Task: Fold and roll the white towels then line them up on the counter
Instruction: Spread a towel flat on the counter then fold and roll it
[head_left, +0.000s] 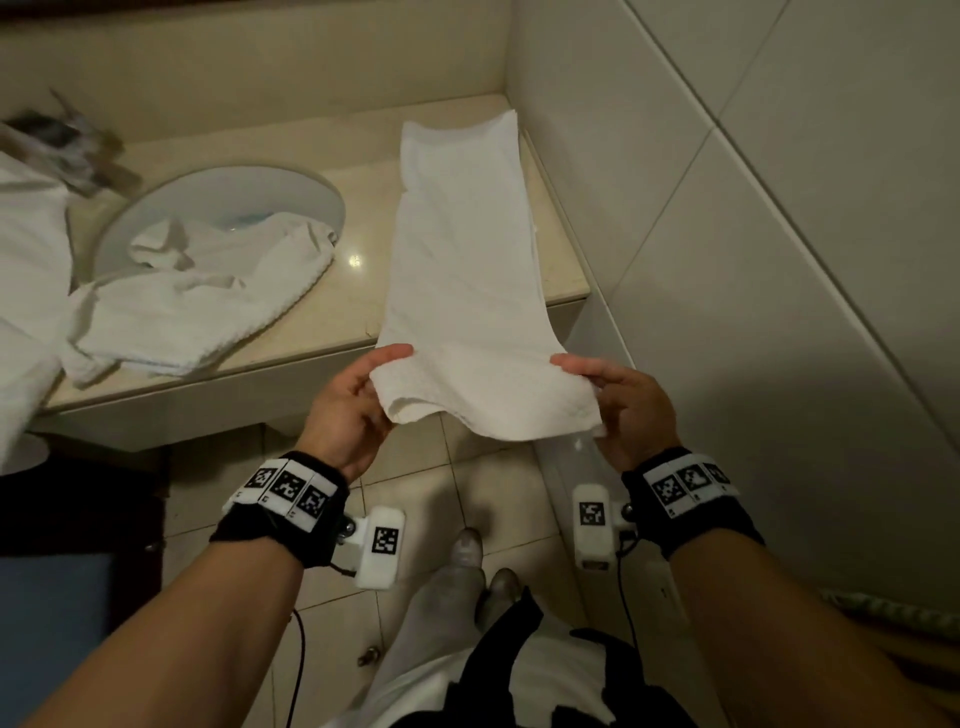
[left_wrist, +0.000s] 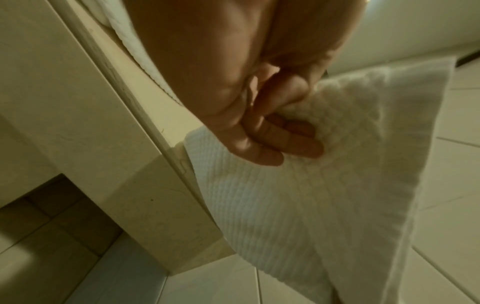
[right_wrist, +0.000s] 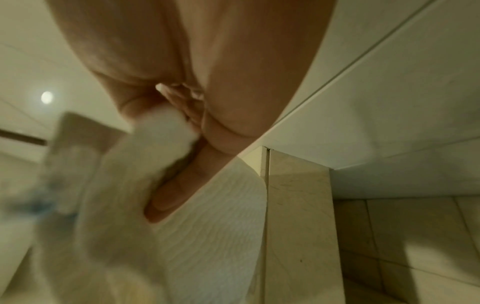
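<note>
the folded white towel (head_left: 462, 270) lies as a long strip on the beige stone counter (head_left: 332, 317), its far end reaching the back corner where the counter meets the tiled wall (head_left: 727, 156), its near end hanging past the counter's front edge. the person's left hand (head_left: 348, 410) pinches the near left corner of that overhanging end, thumb on top and fingers (left_wrist: 272, 144) curled beneath the cloth. the right hand (head_left: 623, 405) pinches the near right corner the same way, thumb over and fingers (right_wrist: 168, 197) under. both hands are held in front of the counter's edge, above the pale tiled floor (head_left: 415, 493).

to the left of the strip on the counter a round white sink (head_left: 234, 208) is set in, and a crumpled towel (head_left: 208, 296) lies partly in the sink and partly over the counter. further left another white towel (head_left: 26, 291) shows at the frame's edge. that makes three white towels in view, one sink and two hands. a blurred tap (head_left: 78, 145) stands behind the sink.
</note>
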